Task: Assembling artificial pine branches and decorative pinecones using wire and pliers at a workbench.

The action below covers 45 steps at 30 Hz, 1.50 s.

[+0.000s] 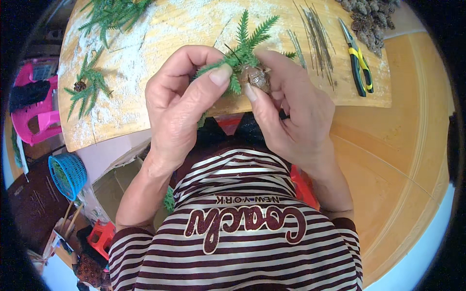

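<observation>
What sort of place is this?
Probably a small craft workspace; whether home or workshop, I can't tell. Thin wires, pliers and pine cones share the wooden table.

Brightly, evenly lit over tabletop (204, 34); dimmer at far left. Softly shadowed inside curl of hands (174, 107). Fairly crisp at centre, softer toward rim. Bowed by fisheye along tabletop's near edge; black in corners, faintly speckled.

Sprig (246, 48) partly behind left hand (180, 99)
</observation>
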### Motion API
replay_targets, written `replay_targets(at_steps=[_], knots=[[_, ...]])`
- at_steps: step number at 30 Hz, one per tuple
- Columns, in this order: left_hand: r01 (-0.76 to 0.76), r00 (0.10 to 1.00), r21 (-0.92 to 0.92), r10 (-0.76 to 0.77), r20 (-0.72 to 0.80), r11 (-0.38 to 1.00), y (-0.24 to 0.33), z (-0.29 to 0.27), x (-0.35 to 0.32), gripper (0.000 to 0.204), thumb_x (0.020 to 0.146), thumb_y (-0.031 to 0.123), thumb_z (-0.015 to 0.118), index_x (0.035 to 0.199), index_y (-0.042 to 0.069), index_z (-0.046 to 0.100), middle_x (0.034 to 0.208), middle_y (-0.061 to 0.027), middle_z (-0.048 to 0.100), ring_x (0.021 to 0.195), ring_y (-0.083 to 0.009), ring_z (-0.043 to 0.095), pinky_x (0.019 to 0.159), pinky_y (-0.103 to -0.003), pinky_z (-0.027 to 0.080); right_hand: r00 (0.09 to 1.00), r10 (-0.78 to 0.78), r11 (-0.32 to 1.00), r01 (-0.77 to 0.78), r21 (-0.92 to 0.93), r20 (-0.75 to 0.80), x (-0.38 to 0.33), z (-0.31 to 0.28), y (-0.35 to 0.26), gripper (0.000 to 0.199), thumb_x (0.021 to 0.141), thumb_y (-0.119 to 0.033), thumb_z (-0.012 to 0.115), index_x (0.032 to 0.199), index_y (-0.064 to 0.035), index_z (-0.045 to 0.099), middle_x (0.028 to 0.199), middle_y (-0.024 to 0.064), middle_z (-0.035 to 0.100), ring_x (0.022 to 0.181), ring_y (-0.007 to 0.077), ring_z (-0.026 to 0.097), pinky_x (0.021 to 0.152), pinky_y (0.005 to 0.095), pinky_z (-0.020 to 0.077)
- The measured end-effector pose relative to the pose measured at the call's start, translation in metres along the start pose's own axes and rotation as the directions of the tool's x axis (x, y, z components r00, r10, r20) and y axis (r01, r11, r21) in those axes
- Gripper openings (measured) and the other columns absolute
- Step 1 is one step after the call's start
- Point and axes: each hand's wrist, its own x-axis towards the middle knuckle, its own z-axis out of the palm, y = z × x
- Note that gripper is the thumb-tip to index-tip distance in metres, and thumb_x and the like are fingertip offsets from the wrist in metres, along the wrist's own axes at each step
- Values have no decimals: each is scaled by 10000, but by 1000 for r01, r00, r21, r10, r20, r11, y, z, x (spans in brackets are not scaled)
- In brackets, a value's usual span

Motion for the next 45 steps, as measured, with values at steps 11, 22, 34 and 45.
replay_targets(at_steps=[11, 22, 34, 45], knots=[[69, 996, -1, -69, 58, 998, -4, -5, -2, 142, 834, 54, 575, 961, -11, 580, 801, 15, 564, 673, -19, 466, 604, -161, 373, 996, 70, 995, -73, 65, 46, -5, -4, 1, 516, 754, 19, 649, 1248, -32, 511, 643, -14, 431, 487, 31, 353, 445, 174, 288], [60, 989, 24, -63, 134, 998, -5, -9, 1, 143, 814, 33, 557, 948, -11, 581, 804, 12, 559, 708, -28, 466, 646, -168, 380, 951, 184, 913, -259, 316, 248, 4, -10, 6, 550, 728, 32, 631, 1258, -31, 499, 562, -53, 380, 491, 12, 336, 446, 179, 250], [-62, 987, 421, -8, 163, 905, 5, -9, 1, 179, 831, 62, 567, 964, -58, 562, 891, -54, 514, 692, -84, 501, 672, -202, 417, 937, 166, 932, -251, 263, 306, 4, -13, 9, 487, 726, 9, 629, 1195, -24, 504, 558, -60, 395, 481, 9, 351, 444, 178, 258], [23, 996, 263, -46, 81, 964, 10, 10, -5, 152, 859, 54, 568, 967, -46, 534, 881, -62, 481, 632, -87, 532, 512, -214, 432, 964, 107, 984, -138, 113, 245, 1, -13, 5, 467, 706, 14, 629, 1156, -17, 508, 566, -34, 435, 463, 42, 385, 434, 204, 304]])
